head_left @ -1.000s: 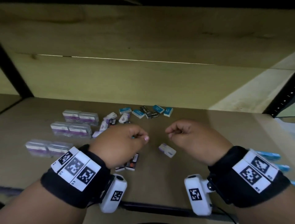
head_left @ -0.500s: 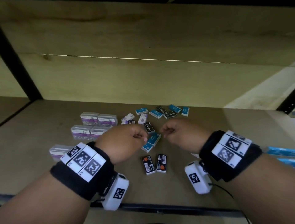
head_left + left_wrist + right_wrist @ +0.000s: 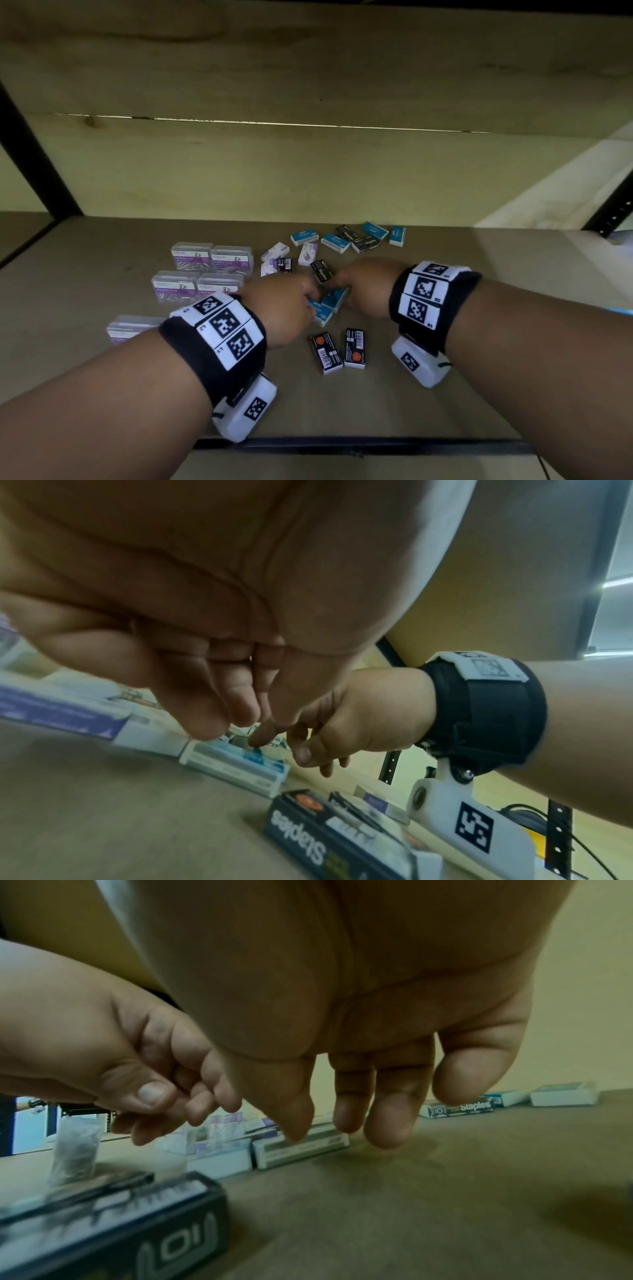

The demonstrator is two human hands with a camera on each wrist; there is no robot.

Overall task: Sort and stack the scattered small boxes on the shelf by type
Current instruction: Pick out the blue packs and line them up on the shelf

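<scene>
Reaching: both hands meet over two blue-and-white boxes (image 3: pixel 328 304) lying side by side at the middle of the shelf (image 3: pixel 479 359).
Left grip: the left hand (image 3: pixel 281 310) hangs knuckles up, fingers (image 3: pixel 209 718) loosely bent downward; their tips come down at the near blue box (image 3: pixel 236 767), but whether they pinch it I cannot tell.
Right grip: the right hand (image 3: pixel 366 289) has its fingers (image 3: pixel 390 1123) drooping nearly straight, slightly spread, tips just above the shelf board; the thumb hangs over a white-sided box (image 3: pixel 301 1146). Nothing is plainly held.
Edges: the shelf's dark front rail (image 3: pixel 359 447) runs below both wrists; a pale wooden back wall (image 3: pixel 308 171) closes the rear, and black uprights (image 3: pixel 37 150) stand at the left and right corners.
Open room: bare board lies to the right of the right wrist and along the front left.
Black boxes: two black boxes (image 3: pixel 337 351) with barcodes and orange dots lie side by side just nearer than the hands; another black one marked Staples (image 3: pixel 322 271) sits tilted just beyond the fingers.
Rear cluster: blue boxes and black Staples boxes (image 3: pixel 356 236) are scattered near the back wall.
Purple-and-white boxes: several small ones (image 3: pixel 279 257) lie jumbled left of centre.
Clear cases: clear paper-clip cases (image 3: pixel 202 270) with purple labels sit in ordered pairs at the left, one more (image 3: pixel 133 329) near the left forearm.
</scene>
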